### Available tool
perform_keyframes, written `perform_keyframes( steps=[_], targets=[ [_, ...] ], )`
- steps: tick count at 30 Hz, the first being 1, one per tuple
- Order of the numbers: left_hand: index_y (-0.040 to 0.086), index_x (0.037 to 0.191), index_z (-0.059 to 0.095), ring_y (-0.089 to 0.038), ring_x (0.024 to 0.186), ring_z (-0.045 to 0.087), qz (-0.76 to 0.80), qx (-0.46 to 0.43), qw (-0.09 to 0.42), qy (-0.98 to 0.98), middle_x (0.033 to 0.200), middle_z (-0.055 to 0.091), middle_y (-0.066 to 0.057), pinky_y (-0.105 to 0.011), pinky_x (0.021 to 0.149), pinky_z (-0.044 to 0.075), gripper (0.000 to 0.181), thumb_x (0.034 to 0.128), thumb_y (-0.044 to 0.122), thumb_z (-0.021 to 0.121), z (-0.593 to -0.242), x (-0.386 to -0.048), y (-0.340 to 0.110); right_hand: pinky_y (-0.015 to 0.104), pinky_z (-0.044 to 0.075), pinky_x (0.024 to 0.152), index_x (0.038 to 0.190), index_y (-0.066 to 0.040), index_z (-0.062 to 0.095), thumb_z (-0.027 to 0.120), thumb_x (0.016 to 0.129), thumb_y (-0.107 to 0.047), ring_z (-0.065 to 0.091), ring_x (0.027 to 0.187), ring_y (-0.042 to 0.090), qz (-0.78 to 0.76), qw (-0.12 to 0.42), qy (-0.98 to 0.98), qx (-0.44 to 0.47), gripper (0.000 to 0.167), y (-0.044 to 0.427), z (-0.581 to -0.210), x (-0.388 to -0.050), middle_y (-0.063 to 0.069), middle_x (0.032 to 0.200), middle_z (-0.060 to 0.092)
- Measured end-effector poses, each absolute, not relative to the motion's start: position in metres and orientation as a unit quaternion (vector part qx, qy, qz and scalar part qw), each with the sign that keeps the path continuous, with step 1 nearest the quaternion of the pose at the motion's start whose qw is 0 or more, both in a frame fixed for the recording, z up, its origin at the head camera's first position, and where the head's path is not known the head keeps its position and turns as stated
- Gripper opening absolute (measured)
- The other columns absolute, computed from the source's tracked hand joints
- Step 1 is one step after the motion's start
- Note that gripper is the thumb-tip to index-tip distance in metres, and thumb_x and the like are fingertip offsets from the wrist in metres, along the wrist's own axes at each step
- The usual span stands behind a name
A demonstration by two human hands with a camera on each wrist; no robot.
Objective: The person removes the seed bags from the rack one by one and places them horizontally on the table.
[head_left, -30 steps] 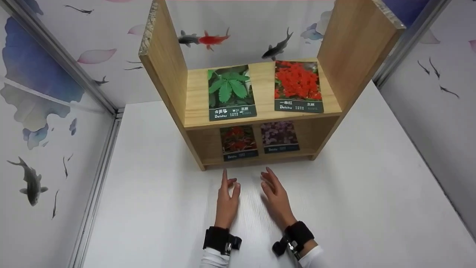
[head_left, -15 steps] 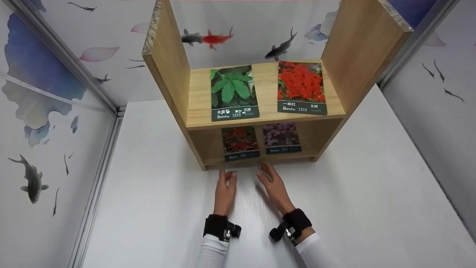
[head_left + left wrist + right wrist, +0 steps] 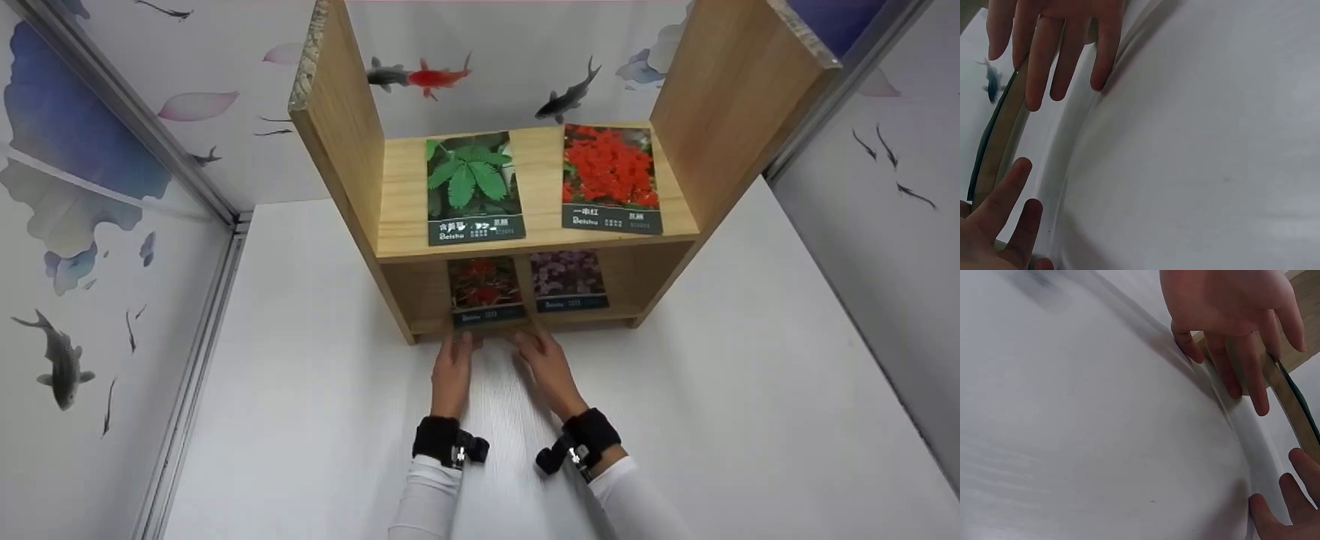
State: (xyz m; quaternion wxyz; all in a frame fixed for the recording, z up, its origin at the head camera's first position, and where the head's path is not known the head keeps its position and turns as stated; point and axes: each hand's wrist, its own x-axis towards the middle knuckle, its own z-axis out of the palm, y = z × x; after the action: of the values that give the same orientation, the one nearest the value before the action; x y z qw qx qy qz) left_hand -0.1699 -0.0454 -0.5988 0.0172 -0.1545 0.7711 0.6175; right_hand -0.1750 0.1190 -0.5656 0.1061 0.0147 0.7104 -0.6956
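My left hand and right hand are at the front edge of a wooden shelf unit. On its lower shelf lie a seed packet with red flowers, between my fingertips, and a packet with purple flowers. In the left wrist view, the fingers of my left hand are extended beside the board's edge. The right wrist view shows right-hand fingers likewise stretched out, the index fingertip at the red-flower packet's dark edge. Whether either hand bears on the packet is hard to tell.
On the upper shelf lie a green-leaf packet at left and a red-blossom packet at right. The unit stands on a white table. Panels printed with fish enclose it at the back and sides.
Both hands have moved forward to the shelf's front edge, and their fingertips now reach the lower red-flower packet's front corners. The packets look unmoved.
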Motion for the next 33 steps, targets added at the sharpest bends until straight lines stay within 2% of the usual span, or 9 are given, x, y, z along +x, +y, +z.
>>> perform_keyframes(
  steps=[2,7,10,14,21,23,27,31,33],
  targets=[
    [0.018,0.142,0.026,-0.025,0.123,0.036,0.617,-0.153,0.016,0.772,0.139,0.036,-0.008,-0.041,0.099,0.029,0.073,0.0848,0.062,0.038,-0.598,-0.173,-0.046,0.034,0.037,0.094,0.143,-0.007,0.016,0.049,0.092,-0.029,0.046,0.115,0.027,-0.703,0.108,0.703,0.015,0.064,0.118,-0.565,-0.178,0.018,0.127,0.047],
    [0.026,0.141,0.026,-0.022,0.126,0.032,0.628,-0.141,0.007,0.765,0.141,0.031,-0.002,-0.039,0.101,0.027,0.064,0.0874,0.057,0.039,-0.596,-0.18,-0.05,0.039,0.033,0.097,0.143,-0.007,0.015,0.05,0.092,-0.031,0.05,0.111,0.031,-0.703,0.115,0.701,0.018,0.067,0.118,-0.569,-0.187,0.018,0.116,0.056],
    [0.028,0.141,0.026,-0.018,0.128,0.028,0.639,-0.128,-0.004,0.758,0.142,0.029,0.002,-0.037,0.102,0.024,0.059,0.0894,0.053,0.039,-0.597,-0.183,-0.052,0.037,0.034,0.096,0.143,-0.011,0.018,0.051,0.089,-0.04,0.052,0.109,0.024,-0.681,0.11,0.723,0.03,0.07,0.118,-0.581,-0.193,0.011,0.113,0.059],
    [0.03,0.141,0.025,-0.015,0.129,0.026,0.65,-0.119,-0.009,0.75,0.143,0.027,0.005,-0.035,0.103,0.023,0.056,0.0909,0.05,0.039,-0.598,-0.188,-0.052,0.039,0.035,0.095,0.143,-0.017,0.018,0.051,0.088,-0.042,0.056,0.101,0.026,-0.688,0.106,0.718,0.014,0.068,0.12,-0.595,-0.201,0.012,0.108,0.06],
    [0.024,0.141,0.029,-0.021,0.128,0.029,0.654,-0.134,-0.015,0.744,0.142,0.029,-0.002,-0.037,0.102,0.025,0.055,0.0917,0.047,0.04,-0.596,-0.193,-0.051,0.052,0.029,0.095,0.145,-0.015,0.006,0.043,0.095,-0.024,0.05,0.097,0.049,-0.757,0.142,0.635,-0.057,0.063,0.12,-0.584,-0.204,0.033,0.104,0.055],
    [0.024,0.14,0.029,-0.021,0.127,0.03,0.651,-0.136,-0.017,0.746,0.142,0.03,-0.002,-0.036,0.102,0.025,0.055,0.0918,0.047,0.04,-0.597,-0.194,-0.05,0.057,0.028,0.093,0.145,-0.014,0.005,0.041,0.096,-0.02,0.046,0.097,0.054,-0.773,0.147,0.614,-0.068,0.06,0.119,-0.578,-0.204,0.033,0.103,0.055],
    [0.025,0.14,0.03,-0.017,0.128,0.028,0.645,-0.13,-0.028,0.753,0.142,0.031,0.001,-0.034,0.102,0.024,0.053,0.0924,0.045,0.04,-0.597,-0.195,-0.05,0.058,0.027,0.093,0.145,-0.012,0.005,0.039,0.097,-0.019,0.045,0.098,0.056,-0.787,0.161,0.593,-0.064,0.059,0.116,-0.57,-0.206,0.033,0.103,0.055],
    [0.025,0.139,0.032,-0.015,0.128,0.028,0.636,-0.131,-0.035,0.76,0.14,0.033,0.003,-0.032,0.102,0.024,0.052,0.0924,0.046,0.04,-0.597,-0.197,-0.051,0.054,0.025,0.097,0.144,-0.011,0.003,0.038,0.097,-0.02,0.046,0.098,0.055,-0.788,0.166,0.59,-0.053,0.059,0.119,-0.567,-0.207,0.037,0.105,0.053],
    [0.021,0.138,0.034,-0.015,0.127,0.029,0.636,-0.137,-0.035,0.759,0.14,0.034,0.001,-0.032,0.102,0.025,0.052,0.0923,0.045,0.04,-0.597,-0.197,-0.051,0.054,0.026,0.097,0.144,-0.011,0.007,0.037,0.098,-0.02,0.046,0.096,0.056,-0.788,0.16,0.592,-0.056,0.056,0.121,-0.568,-0.207,0.033,0.101,0.057]
  ],
)
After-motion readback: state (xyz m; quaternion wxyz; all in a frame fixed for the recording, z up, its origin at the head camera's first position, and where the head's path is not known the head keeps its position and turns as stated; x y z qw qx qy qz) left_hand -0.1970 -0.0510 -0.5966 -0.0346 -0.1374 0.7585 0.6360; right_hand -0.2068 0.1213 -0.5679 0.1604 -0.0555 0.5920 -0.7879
